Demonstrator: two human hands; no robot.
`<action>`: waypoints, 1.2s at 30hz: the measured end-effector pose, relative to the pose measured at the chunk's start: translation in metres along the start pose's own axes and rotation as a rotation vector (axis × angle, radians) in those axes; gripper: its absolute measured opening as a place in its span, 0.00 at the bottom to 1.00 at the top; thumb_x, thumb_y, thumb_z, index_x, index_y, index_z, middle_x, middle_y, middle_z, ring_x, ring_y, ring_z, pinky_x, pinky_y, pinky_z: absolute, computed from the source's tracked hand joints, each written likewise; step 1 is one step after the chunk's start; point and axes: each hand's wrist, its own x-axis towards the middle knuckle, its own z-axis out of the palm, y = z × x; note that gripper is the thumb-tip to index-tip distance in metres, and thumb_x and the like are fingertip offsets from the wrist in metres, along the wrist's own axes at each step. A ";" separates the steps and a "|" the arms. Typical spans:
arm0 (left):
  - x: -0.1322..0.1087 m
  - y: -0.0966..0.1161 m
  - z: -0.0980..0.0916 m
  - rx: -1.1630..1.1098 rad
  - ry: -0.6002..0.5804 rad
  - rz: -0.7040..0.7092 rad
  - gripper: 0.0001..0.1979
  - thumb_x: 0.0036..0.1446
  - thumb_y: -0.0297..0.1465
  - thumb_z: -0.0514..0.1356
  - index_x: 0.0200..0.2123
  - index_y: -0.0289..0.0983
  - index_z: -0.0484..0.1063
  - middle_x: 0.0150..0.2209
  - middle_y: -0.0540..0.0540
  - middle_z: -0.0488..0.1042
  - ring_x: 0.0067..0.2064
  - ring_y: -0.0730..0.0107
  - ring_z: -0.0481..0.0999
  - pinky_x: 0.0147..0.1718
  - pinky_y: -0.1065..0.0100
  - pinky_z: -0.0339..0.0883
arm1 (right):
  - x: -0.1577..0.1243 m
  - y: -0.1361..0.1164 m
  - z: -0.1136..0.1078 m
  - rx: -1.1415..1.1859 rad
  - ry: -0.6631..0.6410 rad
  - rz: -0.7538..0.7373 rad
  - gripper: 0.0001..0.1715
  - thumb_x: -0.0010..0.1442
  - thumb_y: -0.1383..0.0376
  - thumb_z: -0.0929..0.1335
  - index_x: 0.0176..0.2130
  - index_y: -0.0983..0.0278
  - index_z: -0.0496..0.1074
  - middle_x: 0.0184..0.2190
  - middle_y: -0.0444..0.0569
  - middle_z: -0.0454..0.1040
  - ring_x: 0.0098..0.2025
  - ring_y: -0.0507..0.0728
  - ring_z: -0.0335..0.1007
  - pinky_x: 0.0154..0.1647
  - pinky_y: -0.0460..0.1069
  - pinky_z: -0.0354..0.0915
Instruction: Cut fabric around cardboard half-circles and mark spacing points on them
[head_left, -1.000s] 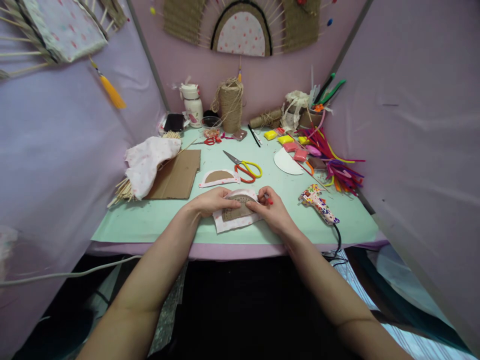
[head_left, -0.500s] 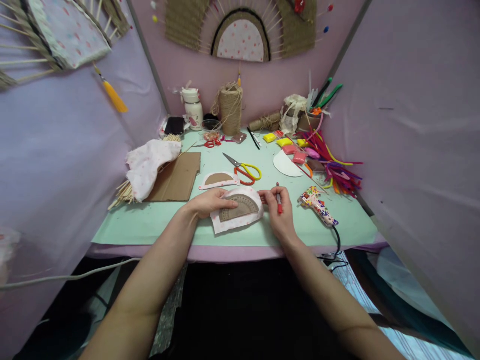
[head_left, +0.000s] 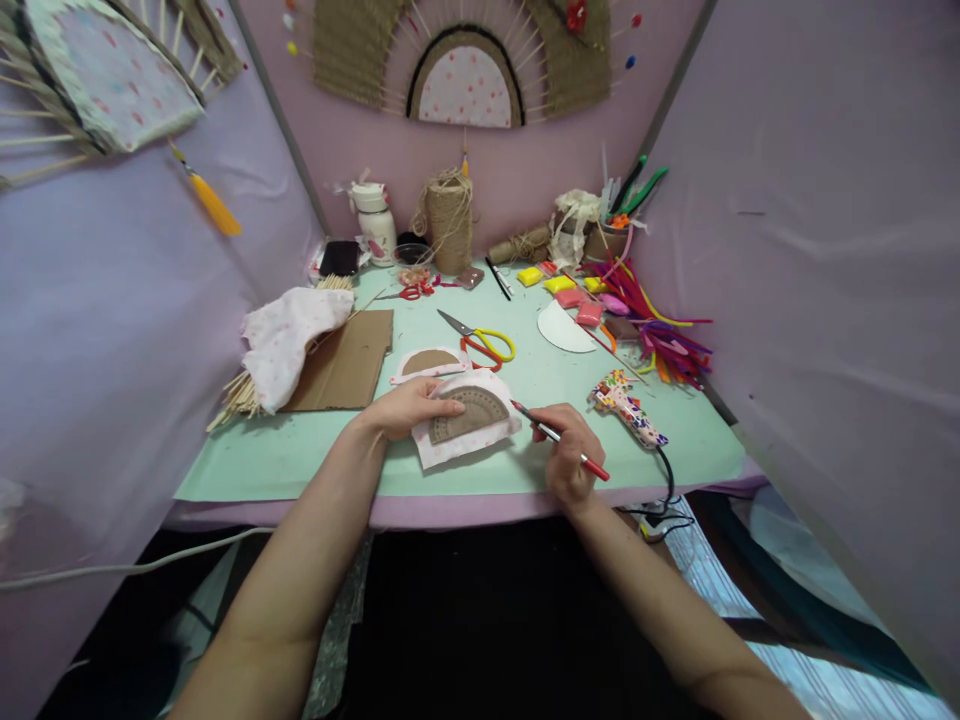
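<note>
My left hand (head_left: 411,408) grips a clear protractor (head_left: 484,410) laid over a piece of white spotted fabric (head_left: 448,455), its thumb pressing on the protractor's left side. A brown layer shows through the protractor. Between the fingers of my right hand (head_left: 574,455) is a red pen (head_left: 546,430), its tip close to the fabric's right edge; whether it touches I cannot tell. Just behind the protractor lies a cardboard half-circle (head_left: 431,360) bordered with spotted fabric. Scissors (head_left: 484,345) with yellow and orange handles rest farther back, blades partly apart.
A glue gun (head_left: 628,408) with a cord lies at the right. Pipe cleaners (head_left: 679,355), a white half-disc (head_left: 562,328) and clay packets (head_left: 570,298) sit behind it. At left are cardboard (head_left: 349,365), sticks (head_left: 238,398) and draped fabric (head_left: 289,330). Twine (head_left: 451,225) and a bottle (head_left: 374,225) stand behind.
My right hand has drawn slightly right and down from the fabric's edge, and the pen has turned so its tip points at the fabric. My left hand keeps its hold on the protractor.
</note>
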 end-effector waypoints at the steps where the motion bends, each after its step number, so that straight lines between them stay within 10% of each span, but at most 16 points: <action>1: 0.000 0.000 0.000 -0.023 0.004 -0.002 0.21 0.42 0.36 0.73 0.39 0.32 0.78 0.35 0.44 0.81 0.33 0.67 0.78 0.33 0.69 0.71 | 0.000 -0.001 -0.001 0.007 -0.010 -0.020 0.26 0.70 0.54 0.54 0.42 0.58 0.77 0.26 0.48 0.71 0.30 0.58 0.69 0.33 0.56 0.65; 8: -0.001 0.002 0.002 -0.147 0.007 -0.014 0.26 0.40 0.33 0.74 0.44 0.30 0.76 0.39 0.40 0.81 0.37 0.65 0.80 0.40 0.66 0.71 | 0.003 -0.007 0.001 -0.065 -0.066 -0.106 0.08 0.61 0.67 0.68 0.41 0.58 0.74 0.31 0.48 0.77 0.32 0.56 0.73 0.33 0.52 0.69; 36: 0.001 0.000 0.005 -0.175 -0.036 0.001 0.20 0.43 0.30 0.73 0.42 0.31 0.77 0.38 0.42 0.82 0.36 0.67 0.80 0.39 0.68 0.72 | 0.000 -0.013 0.008 -0.214 -0.159 -0.157 0.07 0.59 0.70 0.67 0.34 0.59 0.73 0.25 0.45 0.76 0.25 0.54 0.72 0.27 0.49 0.67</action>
